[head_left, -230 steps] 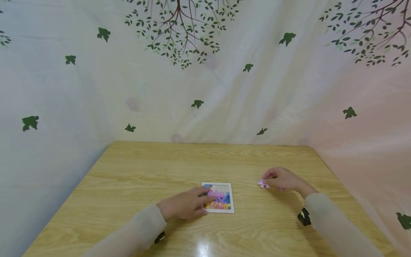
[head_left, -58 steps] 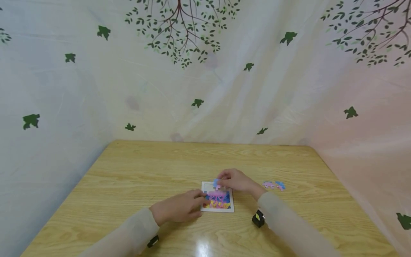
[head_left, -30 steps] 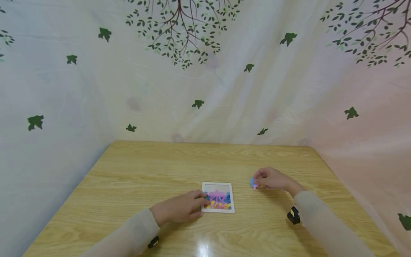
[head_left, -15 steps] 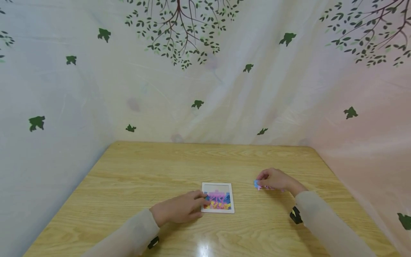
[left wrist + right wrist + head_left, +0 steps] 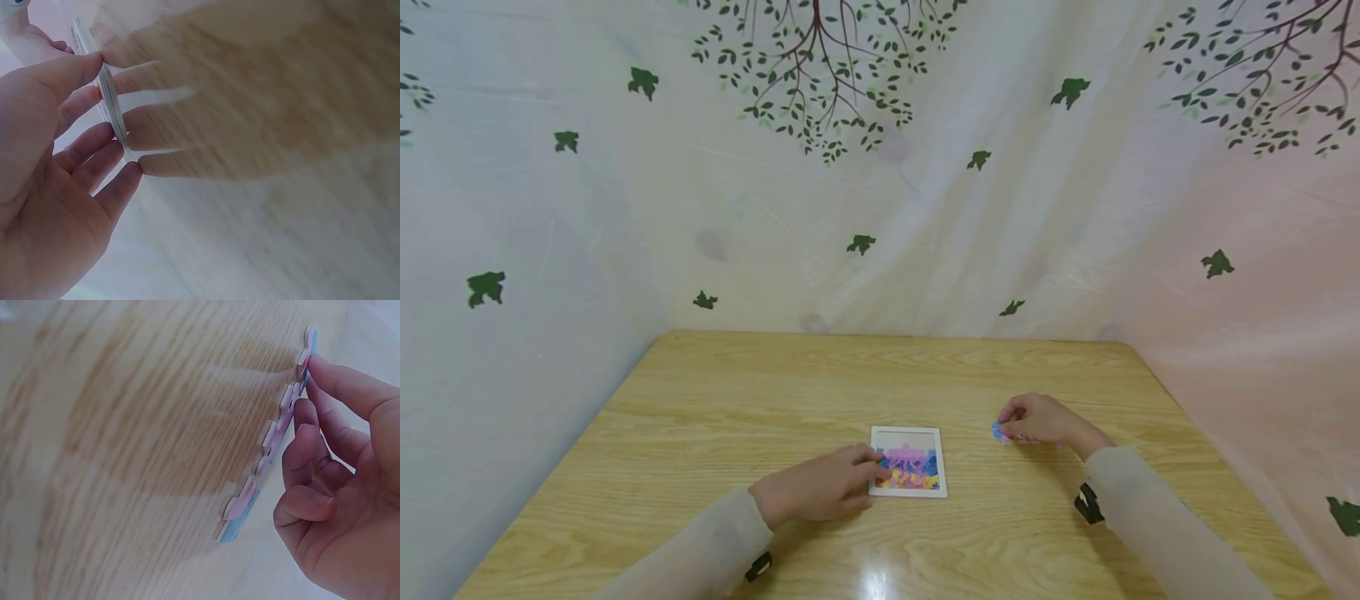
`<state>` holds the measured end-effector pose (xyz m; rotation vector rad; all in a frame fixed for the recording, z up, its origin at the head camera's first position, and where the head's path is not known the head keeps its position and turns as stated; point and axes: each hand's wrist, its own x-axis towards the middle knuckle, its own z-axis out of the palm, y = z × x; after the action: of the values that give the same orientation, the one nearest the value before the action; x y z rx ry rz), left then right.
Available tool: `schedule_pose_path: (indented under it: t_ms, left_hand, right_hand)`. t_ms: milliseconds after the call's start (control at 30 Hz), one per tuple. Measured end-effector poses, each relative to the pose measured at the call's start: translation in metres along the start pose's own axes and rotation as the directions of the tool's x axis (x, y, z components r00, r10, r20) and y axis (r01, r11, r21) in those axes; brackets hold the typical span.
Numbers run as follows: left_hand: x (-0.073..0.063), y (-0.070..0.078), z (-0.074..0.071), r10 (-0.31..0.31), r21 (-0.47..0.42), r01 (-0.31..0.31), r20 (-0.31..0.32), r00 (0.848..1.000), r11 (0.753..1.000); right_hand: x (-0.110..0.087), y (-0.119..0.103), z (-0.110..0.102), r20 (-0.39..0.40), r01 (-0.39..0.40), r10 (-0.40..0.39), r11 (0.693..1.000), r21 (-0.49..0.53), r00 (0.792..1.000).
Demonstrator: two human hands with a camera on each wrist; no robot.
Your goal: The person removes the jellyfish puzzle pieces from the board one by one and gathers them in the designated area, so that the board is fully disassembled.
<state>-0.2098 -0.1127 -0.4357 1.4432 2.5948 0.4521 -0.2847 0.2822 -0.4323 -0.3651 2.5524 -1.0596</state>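
Observation:
My left hand point(image 5: 822, 483) rests at the left side of a white-framed jigsaw tray point(image 5: 943, 467). Its fingers are extended, the tips on the frame and picture; the left wrist view shows them along the edge of the tray point(image 5: 111, 100). Inside, joined pieces form a pink, blue and yellow picture point(image 5: 912, 467) across the lower part, while the upper part shows bare backing. Right of the tray, my right hand point(image 5: 1045, 418) pinches a blue-and-pink puzzle piece point(image 5: 997, 432) between thumb and fingers, low at the tabletop. Its fingers partly cover the piece.
Beside the held piece, a pink puzzle piece point(image 5: 282, 422) and a pink-and-blue puzzle piece point(image 5: 240, 503) lie in a row on the wooden table point(image 5: 760, 375). A patterned cloth point(image 5: 775, 208) hangs behind the table and at its sides.
My right hand has carried the blue-and-pink puzzle piece from above the tray rightward to the loose pieces, and the piece has turned slightly. My left hand has stayed at the tray lately.

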Motion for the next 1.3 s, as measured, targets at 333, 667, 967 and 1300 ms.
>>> schedule_pose_path:
  t_ms: [333, 667, 967, 1300]
  left_hand:
    - [0.005, -0.004, 0.002, -0.025, 0.007, 0.025, -0.019, 1.000, 1.000]
    - [0.013, -0.001, -0.005, -0.042, 0.039, 0.043, -0.033, 0.999, 0.998]
    - [0.022, 0.002, 0.006, 0.080, 0.161, -0.073, -0.036, 0.996, 0.984]
    - [0.022, 0.009, 0.008, 0.153, 0.237, -0.145, -0.015, 0.988, 0.961]
  right_hand:
    - [0.000, -0.003, -0.002, -0.008, 0.014, -0.014, 1.000, 0.009, 1.000]
    - [-0.003, -0.011, -0.002, -0.003, 0.038, -0.038, 0.999, 0.010, 0.999]
    - [-0.001, -0.013, 0.005, 0.002, 0.086, -0.086, 0.996, -0.009, 0.996]
    - [0.001, -0.022, 0.015, 0.009, 0.122, -0.121, 0.990, -0.069, 0.993]
